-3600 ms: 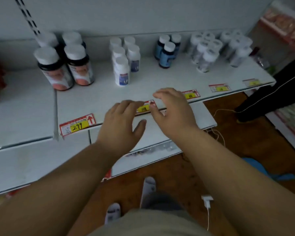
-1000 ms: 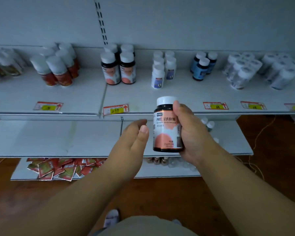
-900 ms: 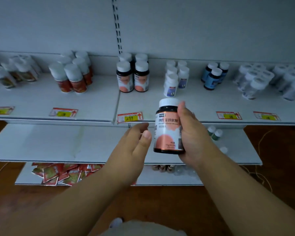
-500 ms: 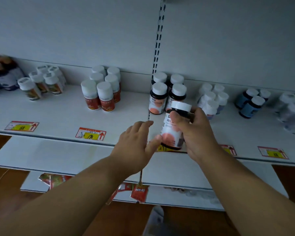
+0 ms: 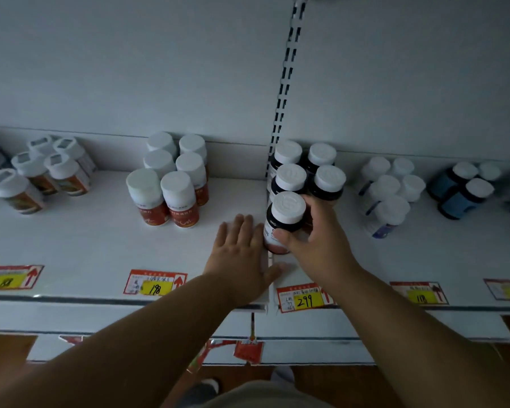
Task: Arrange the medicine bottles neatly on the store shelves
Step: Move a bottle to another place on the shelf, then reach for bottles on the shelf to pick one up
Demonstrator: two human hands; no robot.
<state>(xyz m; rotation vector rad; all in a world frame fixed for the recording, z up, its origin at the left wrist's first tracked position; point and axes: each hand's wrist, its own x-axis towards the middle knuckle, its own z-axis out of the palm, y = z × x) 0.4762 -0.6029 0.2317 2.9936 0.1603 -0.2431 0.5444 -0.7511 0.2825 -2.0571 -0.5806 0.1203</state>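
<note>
A dark medicine bottle (image 5: 286,213) with a white cap and a pink label stands on the white shelf (image 5: 100,242), in front of a block of matching dark bottles (image 5: 306,172). My right hand (image 5: 315,240) grips its right side, thumb across the front of the label. My left hand (image 5: 242,254) lies flat on the shelf just left of the bottle, fingers straight. The bottle's base sits at the seam between two shelf boards.
Left of the seam stand several red-labelled bottles (image 5: 171,187) and a further group of bottles (image 5: 39,175). To the right are small white bottles (image 5: 389,192) and blue bottles (image 5: 460,192). Price tags (image 5: 304,298) line the front edge. A lower shelf (image 5: 365,325) juts out beneath.
My right hand has carried the bottle from mid-air onto the shelf, in front of the matching bottles. My left hand has gone from hovering beside it to lying flat on the shelf.
</note>
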